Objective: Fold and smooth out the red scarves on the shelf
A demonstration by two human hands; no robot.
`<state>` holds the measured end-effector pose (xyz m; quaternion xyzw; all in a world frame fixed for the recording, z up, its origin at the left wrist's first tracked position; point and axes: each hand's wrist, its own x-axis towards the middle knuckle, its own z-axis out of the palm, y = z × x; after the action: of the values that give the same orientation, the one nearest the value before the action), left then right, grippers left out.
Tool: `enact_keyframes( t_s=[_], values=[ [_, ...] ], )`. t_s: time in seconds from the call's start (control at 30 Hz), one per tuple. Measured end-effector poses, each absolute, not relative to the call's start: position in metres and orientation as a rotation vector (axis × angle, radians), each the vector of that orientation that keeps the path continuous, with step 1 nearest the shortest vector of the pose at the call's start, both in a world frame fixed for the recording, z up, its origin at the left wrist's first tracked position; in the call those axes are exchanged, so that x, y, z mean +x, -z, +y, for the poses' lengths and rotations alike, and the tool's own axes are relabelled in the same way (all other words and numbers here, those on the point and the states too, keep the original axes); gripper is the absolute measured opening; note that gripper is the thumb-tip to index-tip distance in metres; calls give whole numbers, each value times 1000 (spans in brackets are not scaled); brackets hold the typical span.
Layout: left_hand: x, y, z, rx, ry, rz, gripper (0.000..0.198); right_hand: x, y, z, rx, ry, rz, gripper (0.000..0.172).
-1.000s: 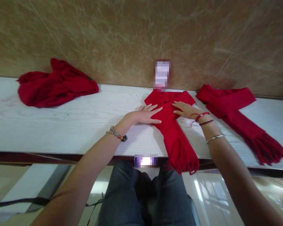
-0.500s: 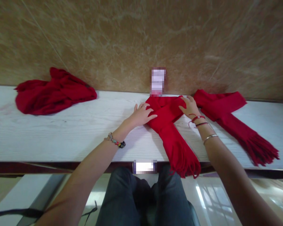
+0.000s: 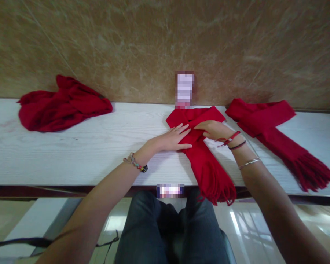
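A red fringed scarf [image 3: 194,137] lies crossed over itself on the white table, its fringe hanging over the front edge. My left hand [image 3: 174,138] rests on the crossing from the left, fingers spread and lying on the cloth. From the right, my right hand [image 3: 216,130] touches the upper band of the same scarf. Its fingers stretch leftward along the fabric, close to the left fingertips, and part of them is hidden from view.
A second red scarf [image 3: 277,135], crossed the same way, lies to the right. At the left is a bunched red cloth [image 3: 63,106]. A brown marbled wall [image 3: 143,47] rises behind the white table [image 3: 71,157]. Blurred-out labels [image 3: 184,88] show at its back and front edges.
My right hand has moved left and slightly down, from the scarf's right corner to its crossing. My left hand has slid a little to the right over the cloth.
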<state>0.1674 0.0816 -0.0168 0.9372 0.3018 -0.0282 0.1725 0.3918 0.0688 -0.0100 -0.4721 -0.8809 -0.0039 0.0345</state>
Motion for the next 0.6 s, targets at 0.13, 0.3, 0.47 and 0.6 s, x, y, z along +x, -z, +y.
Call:
enact_keyframes(
  t_s=[0.13,0.3,0.47,0.6],
  values=[
    [167,17,85,2661,-61,927,73,394,-1,65,-1505,54,-2651,42],
    [165,19,87,2615,17,979,65,405,-4,67,-1549,-65,-2759,38],
    [165,15,86,2677,43,938,57,413,5,76,-1515,-140,-2691,39],
    [168,14,84,2691,6,859,50,416,21,86,-1619,62,-2362,43]
  ],
)
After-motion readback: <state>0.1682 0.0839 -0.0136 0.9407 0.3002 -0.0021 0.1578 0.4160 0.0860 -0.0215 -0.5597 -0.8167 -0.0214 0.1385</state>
